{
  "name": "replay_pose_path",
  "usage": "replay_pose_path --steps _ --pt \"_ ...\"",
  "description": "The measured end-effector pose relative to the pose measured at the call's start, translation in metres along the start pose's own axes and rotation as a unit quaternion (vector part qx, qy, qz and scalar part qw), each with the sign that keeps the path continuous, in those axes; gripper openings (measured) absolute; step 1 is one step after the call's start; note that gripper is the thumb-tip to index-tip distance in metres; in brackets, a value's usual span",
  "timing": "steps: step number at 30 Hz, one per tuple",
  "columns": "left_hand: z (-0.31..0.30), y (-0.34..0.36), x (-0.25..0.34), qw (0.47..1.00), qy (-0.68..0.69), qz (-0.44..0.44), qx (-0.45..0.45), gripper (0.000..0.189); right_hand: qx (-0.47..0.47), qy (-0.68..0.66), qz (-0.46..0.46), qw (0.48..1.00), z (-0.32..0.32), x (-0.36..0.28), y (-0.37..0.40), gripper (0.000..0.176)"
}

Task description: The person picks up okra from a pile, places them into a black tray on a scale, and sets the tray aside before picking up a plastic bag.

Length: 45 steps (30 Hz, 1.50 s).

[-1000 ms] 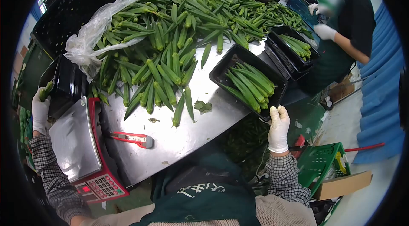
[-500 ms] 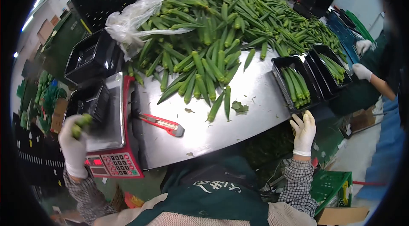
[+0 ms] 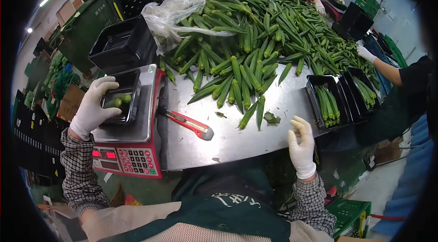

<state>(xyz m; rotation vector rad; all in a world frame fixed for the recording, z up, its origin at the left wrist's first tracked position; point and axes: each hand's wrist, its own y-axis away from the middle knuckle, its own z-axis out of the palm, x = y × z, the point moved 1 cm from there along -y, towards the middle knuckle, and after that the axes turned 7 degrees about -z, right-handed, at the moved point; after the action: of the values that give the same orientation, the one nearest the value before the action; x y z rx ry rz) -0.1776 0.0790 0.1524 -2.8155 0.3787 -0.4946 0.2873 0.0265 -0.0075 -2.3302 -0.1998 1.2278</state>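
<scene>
My left hand (image 3: 96, 110), in a white glove, reaches over the left side of a black tray (image 3: 133, 98) on the weighing scale (image 3: 148, 123). Its thumb and fingers are apart, and a few okra pods (image 3: 121, 100) lie in the tray just beyond them. My right hand (image 3: 303, 151), also gloved, hangs open above the table's front edge with nothing in it. Nearest to it are a torn leaf (image 3: 272, 118) and a black tray holding okra (image 3: 327, 105). Between my hands a red box cutter (image 3: 189, 123) lies on the metal table (image 3: 228, 148).
A large okra heap (image 3: 260, 37) covers the back of the table, with a clear plastic bag (image 3: 171, 16) at its left. Stacked black trays (image 3: 123, 43) stand behind the scale. Another okra tray (image 3: 362, 94) sits far right. Co-workers' gloved hands (image 3: 366, 54) are at the right and back.
My left hand has moved with the okra from the scale's left edge to the tray, and its fingers have parted. My right hand has drawn left, away from the okra tray. The view has shifted.
</scene>
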Motion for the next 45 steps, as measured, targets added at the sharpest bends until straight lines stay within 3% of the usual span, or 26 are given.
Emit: replay_pose_path --steps 2,3,5,7,8,11,14,15,17,20,23,27,29,32,34,37,39,41,43,45 --pt "-0.009 0.005 0.017 0.997 0.069 -0.028 -0.005 0.056 -0.038 0.022 -0.018 0.999 0.013 0.001 -0.010 0.028" --pt "-0.013 0.011 0.029 0.997 0.071 -0.002 0.028 0.053 -0.058 0.034 -0.026 0.997 0.020 0.004 -0.015 0.029" --pt "-0.011 0.026 0.055 0.990 0.106 0.057 0.070 0.050 -0.073 0.149 -0.126 0.978 0.034 0.012 -0.025 0.031" --pt "0.002 0.041 0.082 0.981 0.153 0.099 0.063 0.042 -0.107 0.244 -0.193 0.944 0.046 0.015 -0.035 0.030" --pt "0.013 0.048 0.095 0.974 0.187 0.121 0.034 0.038 -0.108 0.222 -0.193 0.950 0.052 0.021 -0.037 0.018" --pt "0.067 0.061 0.123 0.938 0.300 0.162 -0.057 0.029 -0.148 0.208 -0.163 0.953 0.041 0.022 -0.038 0.005" --pt "0.126 0.070 0.140 0.896 0.423 0.107 -0.085 0.022 -0.211 0.245 -0.127 0.938 -0.011 0.005 -0.021 0.002" --pt "0.141 0.073 0.146 0.871 0.474 0.077 -0.100 0.020 -0.260 0.239 -0.075 0.932 -0.035 0.000 -0.013 0.008" --pt "0.167 0.074 0.154 0.825 0.548 0.026 -0.136 0.014 -0.282 0.332 -0.067 0.898 -0.066 -0.012 -0.004 0.015" --pt "0.206 0.066 0.164 0.704 0.674 -0.092 -0.207 0.012 -0.192 0.272 -0.091 0.938 -0.057 -0.019 -0.012 0.023" --pt "0.223 0.050 0.174 0.626 0.724 -0.201 -0.210 0.015 -0.169 0.174 -0.046 0.969 -0.004 -0.019 -0.021 0.016" --pt "0.252 0.044 0.169 0.653 0.728 -0.156 -0.142 0.021 -0.161 0.242 -0.028 0.956 0.064 -0.001 -0.039 0.018" --pt "0.254 0.045 0.167 0.659 0.729 -0.125 -0.134 0.020 -0.160 0.267 -0.010 0.950 0.068 0.002 -0.044 0.020" --pt "0.254 0.048 0.166 0.647 0.742 -0.122 -0.125 0.018 -0.150 0.222 0.016 0.963 0.025 -0.006 -0.038 0.021" --pt "0.253 0.046 0.166 0.637 0.751 -0.124 -0.122 0.018 -0.191 0.204 0.019 0.960 -0.026 -0.023 -0.028 0.014" --pt "0.256 0.048 0.163 0.616 0.769 -0.118 -0.125 0.021 -0.240 0.230 0.162 0.929 -0.085 -0.035 -0.006 0.019" --pt "0.259 0.048 0.162 0.589 0.790 -0.121 -0.119 0.024 -0.195 0.342 0.041 0.919 -0.085 -0.037 -0.009 0.024" --pt "0.261 0.048 0.163 0.594 0.788 -0.126 -0.103 0.030 -0.163 0.254 0.028 0.953 -0.060 -0.037 -0.014 0.031" --pt "0.261 0.048 0.161 0.593 0.790 -0.133 -0.082 0.030 -0.209 0.158 -0.016 0.965 -0.015 -0.048 -0.017 0.032" --pt "0.265 0.048 0.159 0.524 0.836 -0.145 -0.069 0.031 -0.288 0.142 -0.049 0.946 0.023 -0.049 -0.009 0.032"
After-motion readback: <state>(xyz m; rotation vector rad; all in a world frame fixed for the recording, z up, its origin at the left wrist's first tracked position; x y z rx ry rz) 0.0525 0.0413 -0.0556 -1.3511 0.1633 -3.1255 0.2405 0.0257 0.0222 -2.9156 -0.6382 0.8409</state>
